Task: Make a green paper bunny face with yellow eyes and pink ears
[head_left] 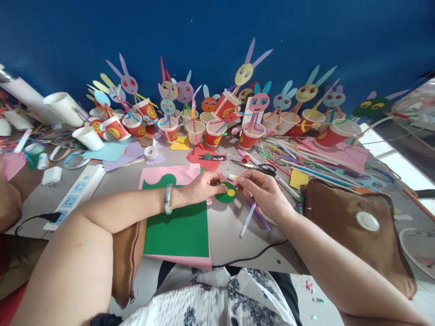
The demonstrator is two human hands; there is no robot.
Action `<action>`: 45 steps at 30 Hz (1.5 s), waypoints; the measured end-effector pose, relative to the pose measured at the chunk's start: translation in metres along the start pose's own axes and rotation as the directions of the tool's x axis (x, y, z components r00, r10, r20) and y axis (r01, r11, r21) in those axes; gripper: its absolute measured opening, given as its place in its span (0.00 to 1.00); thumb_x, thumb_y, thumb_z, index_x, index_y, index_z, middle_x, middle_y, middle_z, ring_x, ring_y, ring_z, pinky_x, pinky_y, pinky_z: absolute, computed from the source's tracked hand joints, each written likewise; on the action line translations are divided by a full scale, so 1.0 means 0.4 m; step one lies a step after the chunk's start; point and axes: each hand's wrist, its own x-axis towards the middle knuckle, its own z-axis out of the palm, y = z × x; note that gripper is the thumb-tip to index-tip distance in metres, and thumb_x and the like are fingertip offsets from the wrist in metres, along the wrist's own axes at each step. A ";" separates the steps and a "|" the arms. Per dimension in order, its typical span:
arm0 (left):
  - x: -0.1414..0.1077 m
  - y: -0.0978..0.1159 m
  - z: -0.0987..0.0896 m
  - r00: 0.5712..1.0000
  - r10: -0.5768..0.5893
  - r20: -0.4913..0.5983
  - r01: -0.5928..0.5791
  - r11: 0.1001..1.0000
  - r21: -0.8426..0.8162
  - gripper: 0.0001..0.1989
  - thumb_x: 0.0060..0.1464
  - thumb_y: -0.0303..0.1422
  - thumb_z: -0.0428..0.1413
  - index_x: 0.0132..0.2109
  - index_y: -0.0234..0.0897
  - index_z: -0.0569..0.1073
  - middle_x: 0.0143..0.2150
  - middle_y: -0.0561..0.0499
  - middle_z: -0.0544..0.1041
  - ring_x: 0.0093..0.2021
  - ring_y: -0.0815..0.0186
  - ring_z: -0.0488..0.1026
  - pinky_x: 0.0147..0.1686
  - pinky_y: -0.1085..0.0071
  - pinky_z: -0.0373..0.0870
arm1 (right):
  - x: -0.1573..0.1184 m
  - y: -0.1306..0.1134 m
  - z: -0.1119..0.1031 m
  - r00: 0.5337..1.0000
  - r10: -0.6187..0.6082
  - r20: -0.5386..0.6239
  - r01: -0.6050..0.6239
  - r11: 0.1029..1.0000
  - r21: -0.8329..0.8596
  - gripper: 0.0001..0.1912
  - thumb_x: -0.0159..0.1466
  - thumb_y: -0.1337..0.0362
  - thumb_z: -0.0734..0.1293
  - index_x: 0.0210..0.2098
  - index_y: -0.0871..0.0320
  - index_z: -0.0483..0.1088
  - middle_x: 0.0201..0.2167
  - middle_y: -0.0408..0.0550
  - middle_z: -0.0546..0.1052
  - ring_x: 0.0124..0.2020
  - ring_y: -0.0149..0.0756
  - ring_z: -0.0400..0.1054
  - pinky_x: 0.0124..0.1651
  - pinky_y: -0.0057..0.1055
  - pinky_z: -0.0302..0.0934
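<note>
My left hand (pixel 204 186), with a bangle on its wrist, pinches the edge of a green paper disc (pixel 224 198) that carries yellow paper circles (pixel 231 192). Just right of the disc, my right hand (pixel 260 188) has thumb and forefinger pressed together; what lies between them is too small to make out. A clear-barrelled pen (pixel 247 221) and a purple stick (pixel 261 219) extend from below the right hand; whether it touches them I cannot tell. Under my left forearm lies a green sheet (pixel 178 233) on a pink sheet (pixel 183 171).
Scissors (pixel 253 166) and a glue stick (pixel 245 159) lie beyond my hands. Several red cups (pixel 251 138) with paper rabbit faces line the blue wall. Pipe cleaners (pixel 316 167) spread at right beside a brown cushion (pixel 346 222). A power strip (pixel 76 192) and another person's arm (pixel 8 199) are at left.
</note>
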 end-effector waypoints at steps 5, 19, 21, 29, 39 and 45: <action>-0.005 0.010 0.001 1.000 -0.003 -0.008 0.003 0.999 0.037 0.21 0.51 0.44 0.67 0.40 0.30 0.76 0.29 0.54 0.71 0.25 0.75 0.64 0.20 0.79 0.61 | 0.009 0.013 0.002 0.999 0.041 0.006 -0.041 0.995 0.090 0.16 0.64 0.50 0.68 0.31 0.56 0.73 0.21 0.42 0.72 0.17 0.25 0.57 0.17 0.25 0.48; -0.001 0.008 0.002 0.999 0.028 -0.017 -0.028 1.000 0.014 0.20 0.49 0.43 0.68 0.38 0.30 0.76 0.30 0.53 0.73 0.28 0.74 0.67 0.22 0.78 0.64 | 0.019 0.029 -0.003 0.997 0.076 0.007 -0.077 0.989 0.127 0.19 0.62 0.46 0.70 0.30 0.56 0.74 0.24 0.43 0.75 0.19 0.26 0.60 0.20 0.26 0.51; -0.001 0.007 0.002 0.999 0.048 -0.012 -0.048 0.999 0.021 0.20 0.49 0.43 0.67 0.38 0.30 0.75 0.30 0.53 0.73 0.28 0.74 0.67 0.23 0.77 0.64 | 0.019 0.030 -0.002 0.996 0.084 0.008 -0.085 0.984 0.154 0.18 0.60 0.47 0.73 0.30 0.57 0.75 0.23 0.42 0.75 0.19 0.26 0.61 0.21 0.26 0.53; 0.003 -0.011 0.000 0.999 0.046 -0.022 -0.045 0.997 0.061 0.18 0.51 0.43 0.66 0.36 0.31 0.73 0.27 0.55 0.71 0.25 0.74 0.66 0.21 0.78 0.62 | 0.016 0.032 0.009 0.997 0.059 0.042 -0.069 0.954 0.290 0.18 0.49 0.56 0.81 0.31 0.58 0.74 0.28 0.43 0.78 0.29 0.32 0.73 0.35 0.29 0.67; 0.003 -0.011 0.008 0.997 0.078 -0.027 -0.075 0.995 0.071 0.19 0.49 0.43 0.68 0.33 0.32 0.71 0.25 0.56 0.69 0.27 0.74 0.66 0.25 0.77 0.61 | 0.017 0.052 0.014 1.000 0.008 -0.004 -0.007 0.974 0.228 0.21 0.51 0.59 0.79 0.38 0.54 0.67 0.29 0.41 0.76 0.29 0.31 0.71 0.34 0.29 0.66; 0.008 -0.013 0.010 0.992 0.113 -0.051 -0.111 0.993 0.040 0.19 0.47 0.42 0.69 0.32 0.32 0.73 0.27 0.54 0.72 0.29 0.73 0.68 0.30 0.75 0.64 | 0.012 0.041 0.018 0.999 -0.044 -0.009 0.045 0.989 0.142 0.19 0.52 0.62 0.77 0.34 0.54 0.63 0.28 0.39 0.75 0.28 0.29 0.69 0.31 0.27 0.63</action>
